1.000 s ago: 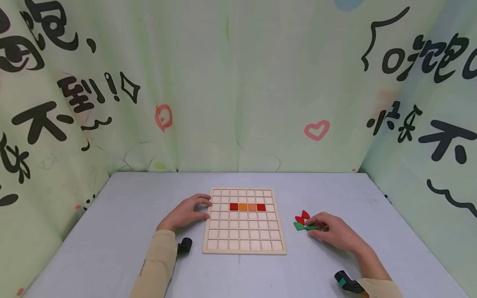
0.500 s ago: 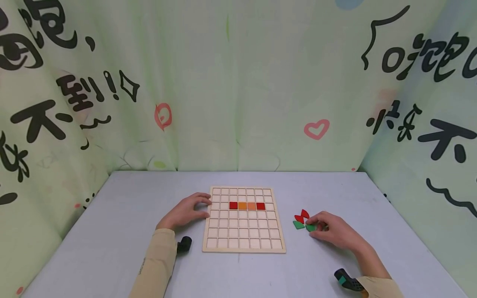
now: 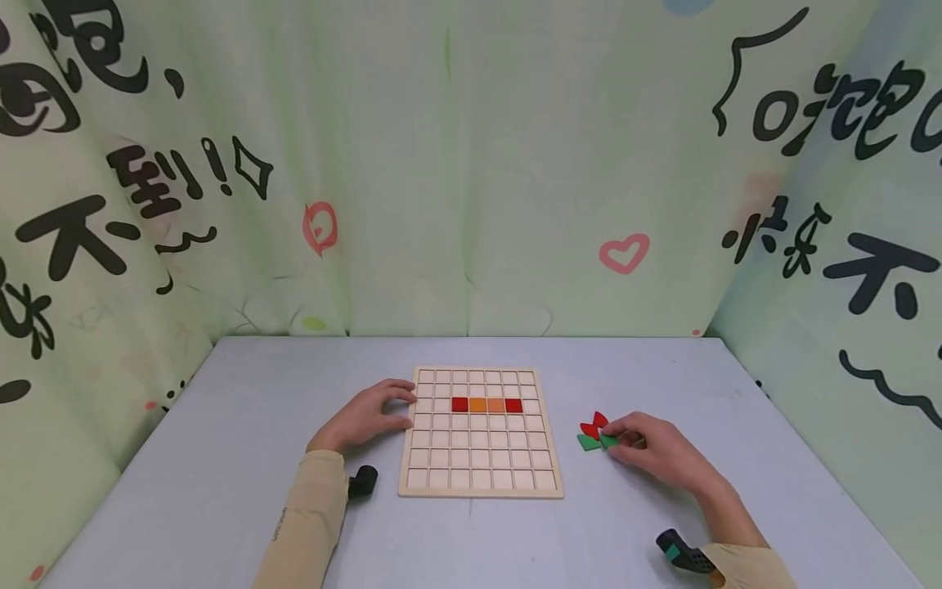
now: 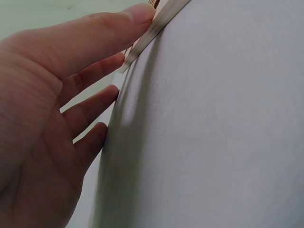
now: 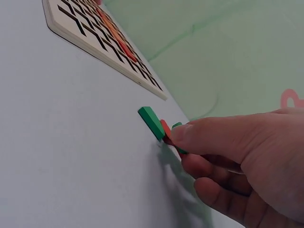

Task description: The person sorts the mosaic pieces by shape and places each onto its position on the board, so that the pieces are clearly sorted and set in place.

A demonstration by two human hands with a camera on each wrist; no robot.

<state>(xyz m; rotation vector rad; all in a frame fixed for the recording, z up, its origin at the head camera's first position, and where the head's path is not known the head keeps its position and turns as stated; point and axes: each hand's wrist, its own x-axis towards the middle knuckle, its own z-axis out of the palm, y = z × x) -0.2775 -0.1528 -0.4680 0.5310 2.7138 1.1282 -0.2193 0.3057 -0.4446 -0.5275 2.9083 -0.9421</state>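
A wooden grid board [image 3: 481, 494] lies on the table, with a row of two red and two orange square tiles [image 3: 486, 405] set in its cells. My left hand [image 3: 371, 415] touches the board's left edge with extended fingers; in the left wrist view the thumb [image 4: 140, 14] rests on its rim. To the right of the board, my right hand [image 3: 658, 446] pinches a green piece [image 3: 608, 441] between thumb and fingers. Beside it lie another green piece [image 5: 151, 122] and two red pieces [image 3: 589, 429], partly overlapped by the hand in the right wrist view.
The white table [image 3: 294, 368] ends at a pale green curtain [image 3: 471, 164] with black lettering, which also runs along both sides. A black wrist device [image 3: 363, 483] sits by the left sleeve, and another wrist device [image 3: 684, 552] is by the right cuff.
The green piece at my right fingertips has turned and shifted slightly left, near the other pieces. My left hand stays at the board's edge.
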